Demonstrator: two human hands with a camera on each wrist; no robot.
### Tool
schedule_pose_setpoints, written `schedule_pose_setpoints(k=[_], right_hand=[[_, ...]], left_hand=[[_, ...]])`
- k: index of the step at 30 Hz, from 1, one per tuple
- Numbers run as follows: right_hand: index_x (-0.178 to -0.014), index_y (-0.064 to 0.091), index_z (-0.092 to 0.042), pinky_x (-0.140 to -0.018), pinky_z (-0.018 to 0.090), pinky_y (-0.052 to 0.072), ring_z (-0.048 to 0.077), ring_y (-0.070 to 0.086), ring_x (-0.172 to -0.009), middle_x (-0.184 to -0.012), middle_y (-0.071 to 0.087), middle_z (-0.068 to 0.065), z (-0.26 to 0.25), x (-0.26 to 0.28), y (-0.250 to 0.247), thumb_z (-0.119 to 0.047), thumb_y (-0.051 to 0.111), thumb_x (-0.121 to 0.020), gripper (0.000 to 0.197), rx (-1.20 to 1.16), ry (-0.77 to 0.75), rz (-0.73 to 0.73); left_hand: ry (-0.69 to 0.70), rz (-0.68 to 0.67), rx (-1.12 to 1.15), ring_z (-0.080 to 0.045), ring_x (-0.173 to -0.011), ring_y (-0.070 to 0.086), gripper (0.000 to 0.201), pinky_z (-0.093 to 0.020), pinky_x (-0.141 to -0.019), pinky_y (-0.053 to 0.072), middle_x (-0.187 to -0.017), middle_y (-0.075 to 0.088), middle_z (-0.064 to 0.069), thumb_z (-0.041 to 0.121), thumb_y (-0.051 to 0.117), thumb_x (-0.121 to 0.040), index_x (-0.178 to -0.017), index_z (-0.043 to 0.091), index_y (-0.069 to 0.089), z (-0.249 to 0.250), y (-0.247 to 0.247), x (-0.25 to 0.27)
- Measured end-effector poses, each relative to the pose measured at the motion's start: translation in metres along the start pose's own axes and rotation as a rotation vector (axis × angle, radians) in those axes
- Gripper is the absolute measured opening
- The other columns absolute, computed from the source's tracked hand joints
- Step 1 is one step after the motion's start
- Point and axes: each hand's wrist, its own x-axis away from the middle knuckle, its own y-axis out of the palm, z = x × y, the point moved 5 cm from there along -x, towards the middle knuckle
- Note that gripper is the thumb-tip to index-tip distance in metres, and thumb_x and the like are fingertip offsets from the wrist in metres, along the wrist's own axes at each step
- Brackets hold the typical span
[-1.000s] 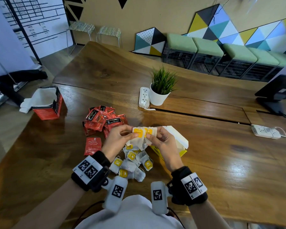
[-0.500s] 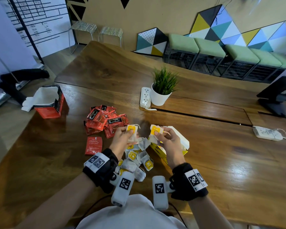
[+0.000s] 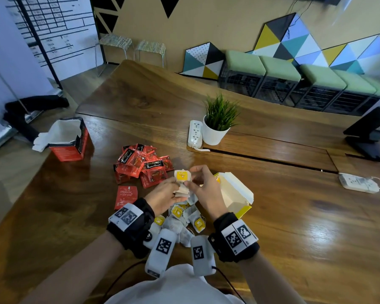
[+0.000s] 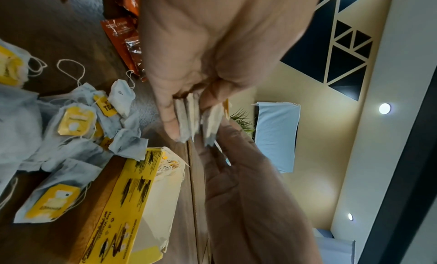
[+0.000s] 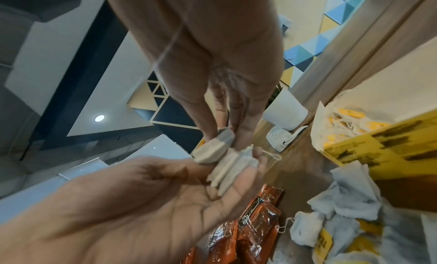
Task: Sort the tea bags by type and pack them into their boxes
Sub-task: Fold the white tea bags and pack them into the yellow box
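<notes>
Over the table's middle, my left hand point(image 3: 175, 190) pinches a small stack of white tea bags point(image 3: 182, 185) with yellow tags; the left wrist view shows the stack of tea bags point(image 4: 189, 116) between thumb and fingers. My right hand point(image 3: 190, 182) pinches one tea bag point(image 5: 212, 149) against that stack. The open yellow box point(image 3: 235, 194) lies just right of my hands, with bags inside. Loose yellow-tag tea bags point(image 3: 184, 216) lie under my wrists. A pile of red packets point(image 3: 143, 165) sits to the left, with one single red packet point(image 3: 126, 194) nearer. The open red box point(image 3: 68, 139) stands far left.
A potted plant point(image 3: 217, 121) and a white power strip point(image 3: 194, 133) stand behind my hands. Another power strip point(image 3: 358, 183) lies at the right, below a dark monitor stand point(image 3: 371, 132). Bare wooden table point(image 3: 305, 227) stretches to the right.
Half a second ago my hands were apart, each holding a tea bag. They have come together, and the bags now meet in one stack.
</notes>
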Motion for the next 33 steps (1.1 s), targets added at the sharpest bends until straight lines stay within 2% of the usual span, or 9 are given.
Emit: schedule_pose_setpoints(k=[6, 10, 14, 16, 19, 22, 25, 28, 33], right_hand=[[-0.098, 0.056, -0.01, -0.071, 0.026, 0.049, 0.016, 0.059, -0.084, -0.093, 0.063, 0.005, -0.004, 0.001, 0.001, -0.01, 0.065, -0.083, 0.018, 0.155, -0.149, -0.014], [-0.091, 0.065, -0.005, -0.07, 0.02, 0.041, 0.023, 0.06, -0.081, -0.095, 0.059, 0.009, -0.007, -0.001, 0.0, -0.009, 0.064, -0.084, 0.008, 0.32, -0.215, -0.018], [-0.084, 0.066, -0.007, -0.074, 0.023, 0.043, 0.02, 0.058, -0.083, -0.094, 0.06, 0.006, -0.005, -0.001, -0.004, -0.009, 0.063, -0.084, 0.003, 0.318, -0.238, 0.01], [-0.082, 0.065, -0.006, -0.071, 0.016, 0.04, 0.019, 0.057, -0.082, -0.091, 0.061, 0.006, -0.006, -0.001, -0.009, -0.005, 0.063, -0.083, 0.003, 0.271, -0.27, 0.044], [-0.087, 0.062, -0.009, -0.067, 0.011, 0.039, 0.015, 0.055, -0.079, -0.089, 0.061, 0.005, -0.005, 0.005, -0.007, -0.008, 0.061, -0.086, 0.001, 0.279, -0.325, -0.028], [-0.102, 0.059, -0.015, -0.072, 0.028, 0.046, 0.014, 0.053, -0.084, -0.091, 0.06, 0.002, 0.003, 0.012, 0.001, -0.02, 0.062, -0.088, 0.015, 0.342, -0.342, -0.164], [-0.12, 0.051, -0.021, -0.076, 0.028, 0.044, 0.014, 0.051, -0.091, -0.1, 0.061, -0.001, 0.003, 0.016, 0.002, -0.022, 0.065, -0.085, 0.038, 0.403, -0.383, -0.237], [-0.12, 0.052, -0.02, -0.075, 0.028, 0.046, 0.015, 0.054, -0.088, -0.098, 0.063, 0.001, -0.001, 0.016, 0.0, -0.014, 0.063, -0.085, 0.037, 0.439, -0.38, -0.236], [-0.111, 0.056, -0.018, -0.066, 0.008, 0.04, 0.008, 0.058, -0.078, -0.09, 0.067, 0.003, 0.002, 0.009, -0.009, -0.005, 0.058, -0.086, 0.028, 0.323, -0.33, -0.152]], left_hand=[[-0.035, -0.066, 0.01, -0.017, -0.085, 0.061, 0.021, -0.032, -0.087, 0.047, -0.086, 0.066, -0.005, 0.014, 0.04, -0.098, -0.099, 0.01, 0.061, 0.001, 0.002, 0.001], [-0.01, -0.137, -0.072, -0.021, -0.095, 0.06, 0.025, -0.041, -0.099, 0.042, -0.098, 0.064, -0.011, -0.006, 0.041, -0.092, -0.109, 0.002, 0.057, 0.0, 0.001, 0.002], [-0.021, -0.138, -0.075, -0.025, -0.101, 0.056, 0.026, -0.04, -0.101, 0.04, -0.102, 0.06, -0.014, -0.009, 0.038, -0.092, -0.103, 0.004, 0.058, -0.004, 0.0, 0.003], [-0.025, -0.137, -0.067, -0.026, -0.101, 0.056, 0.029, -0.039, -0.1, 0.04, -0.104, 0.06, -0.015, -0.01, 0.036, -0.093, -0.102, 0.005, 0.058, -0.004, -0.001, 0.003], [-0.036, -0.14, -0.068, -0.026, -0.101, 0.057, 0.03, -0.039, -0.1, 0.041, -0.102, 0.062, -0.014, -0.01, 0.035, -0.093, -0.102, 0.006, 0.059, -0.003, -0.004, 0.005], [-0.042, -0.168, -0.09, -0.021, -0.099, 0.058, 0.032, -0.039, -0.101, 0.04, -0.099, 0.063, -0.01, -0.01, 0.035, -0.092, -0.101, 0.007, 0.06, 0.0, -0.002, 0.007], [-0.053, -0.188, -0.102, -0.018, -0.099, 0.061, 0.032, -0.036, -0.1, 0.042, -0.102, 0.067, -0.006, -0.009, 0.037, -0.092, -0.103, 0.009, 0.061, 0.0, -0.001, 0.01], [-0.06, -0.198, -0.126, -0.017, -0.101, 0.06, 0.031, -0.032, -0.098, 0.043, -0.105, 0.064, -0.006, -0.008, 0.037, -0.093, -0.105, 0.01, 0.059, -0.001, 0.0, 0.012], [-0.034, -0.176, -0.233, -0.015, -0.099, 0.058, 0.035, -0.025, -0.088, 0.046, -0.106, 0.061, -0.006, -0.01, 0.034, -0.093, -0.117, 0.008, 0.052, -0.001, -0.001, 0.012]])
